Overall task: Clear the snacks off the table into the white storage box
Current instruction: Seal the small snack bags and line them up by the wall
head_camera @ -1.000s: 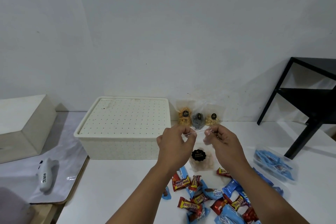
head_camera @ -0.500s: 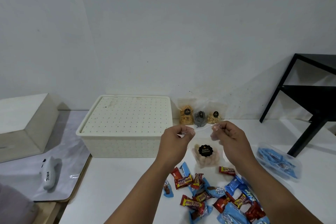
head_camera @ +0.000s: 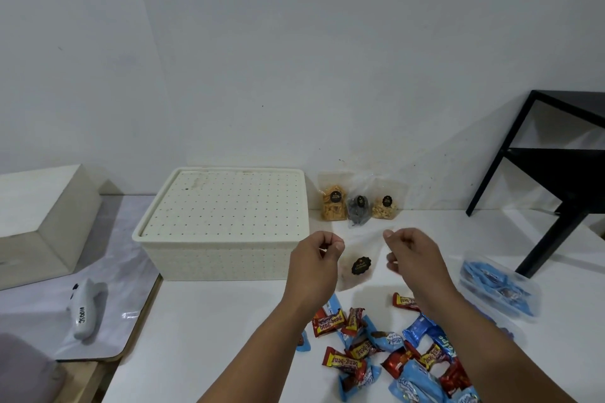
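Observation:
The white storage box (head_camera: 222, 258) stands at the back left of the table with its perforated lid on. My left hand (head_camera: 314, 268) and my right hand (head_camera: 415, 255) are raised in front of it, a little apart. Between them hangs a clear snack pouch (head_camera: 360, 267) with a black round label, blurred; each hand pinches an upper corner. Several wrapped chocolate bars and blue snack packs (head_camera: 389, 353) lie in a pile below my hands. Three more clear pouches (head_camera: 358, 206) lean against the wall, right of the box.
A clear plastic tub of blue packets (head_camera: 497, 288) sits at the right. A black metal rack (head_camera: 556, 173) stands behind it. Left of the table are a cream block (head_camera: 42, 222) and a grey shark-shaped toy (head_camera: 85, 311) on a white sheet.
My hands have moved apart and slightly right, still pinching the pouch's top. The pouch has shifted right with them and looks blurred.

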